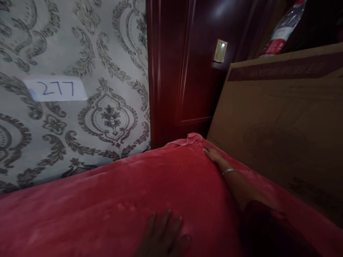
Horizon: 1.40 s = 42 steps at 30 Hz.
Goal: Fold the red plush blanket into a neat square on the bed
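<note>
A: Hands?
B: Left hand [163, 233] lies flat on the red blanket [107, 200] near the bottom edge, fingers spread open, gripping nothing. Looks like it presses the fabric down.
A: Right?
B: Right hand [213, 154] reaches to the blanket's far corner by the cardboard box [281, 125], fingers extended flat on the cloth, not pinching. Bangle [229, 171] on that wrist.
A: Blanket location?
B: Spread over the bed, against the patterned wall [107, 53] and dark wooden panel [182, 71].
A: Any text?
B: Paper label [55, 88] on the wall reads "277". Box print is unreadable. Bottle [284, 28] on top, its label too blurred.
</note>
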Motion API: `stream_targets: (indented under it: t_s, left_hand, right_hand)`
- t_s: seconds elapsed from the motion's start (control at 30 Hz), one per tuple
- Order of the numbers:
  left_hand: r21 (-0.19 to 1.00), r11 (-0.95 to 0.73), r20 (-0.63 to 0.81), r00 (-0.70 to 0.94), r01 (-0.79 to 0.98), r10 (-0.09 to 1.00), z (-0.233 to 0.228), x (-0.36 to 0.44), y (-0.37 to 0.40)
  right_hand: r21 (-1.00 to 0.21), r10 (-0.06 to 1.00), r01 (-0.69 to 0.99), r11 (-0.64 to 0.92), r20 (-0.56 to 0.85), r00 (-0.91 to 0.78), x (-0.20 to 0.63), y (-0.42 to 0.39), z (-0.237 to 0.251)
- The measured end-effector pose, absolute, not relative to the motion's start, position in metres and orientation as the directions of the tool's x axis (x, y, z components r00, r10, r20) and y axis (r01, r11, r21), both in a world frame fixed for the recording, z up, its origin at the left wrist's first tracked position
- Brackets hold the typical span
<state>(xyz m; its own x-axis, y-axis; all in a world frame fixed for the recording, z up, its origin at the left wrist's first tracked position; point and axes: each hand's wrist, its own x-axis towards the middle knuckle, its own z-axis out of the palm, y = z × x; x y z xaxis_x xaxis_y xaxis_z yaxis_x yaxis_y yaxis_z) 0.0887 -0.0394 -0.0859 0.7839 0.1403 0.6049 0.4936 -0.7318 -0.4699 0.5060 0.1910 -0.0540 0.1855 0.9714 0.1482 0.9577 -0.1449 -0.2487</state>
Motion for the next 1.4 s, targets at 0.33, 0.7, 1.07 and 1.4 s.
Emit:
stream_targets:
  t_s: [0.33, 0.7, 1.07, 1.4]
  left_hand:
    - [-0.430, -0.753, 0.538, 0.811, 0.498, 0.230, -0.086, 0.088, -0.047]
    - [0.001, -0.849, 0.269, 0.818, 0.528, 0.509, -0.047, 0.084, -0.071]
    - [0.133, -0.839, 0.133, 0.829, 0.528, 0.543, -0.031, 0.093, -0.073]
    - [0.220, -0.834, -0.027, 0.858, 0.505, 0.512, -0.025, 0.070, -0.162]
  right_hand:
    - [-0.232, 0.973, 0.958, -0.171, 0.111, 0.200, 0.519, 0.211, -0.055]
    - [-0.171, 0.991, 0.979, 0.110, 0.092, -0.095, 0.424, 0.124, -0.047]
    - [-0.217, 0.976, 0.952, 0.217, 0.028, -0.216, 0.353, -0.001, -0.037]
    - [-0.209, 0.941, 0.918, 0.336, 0.028, -0.338, 0.325, -0.152, -0.041]
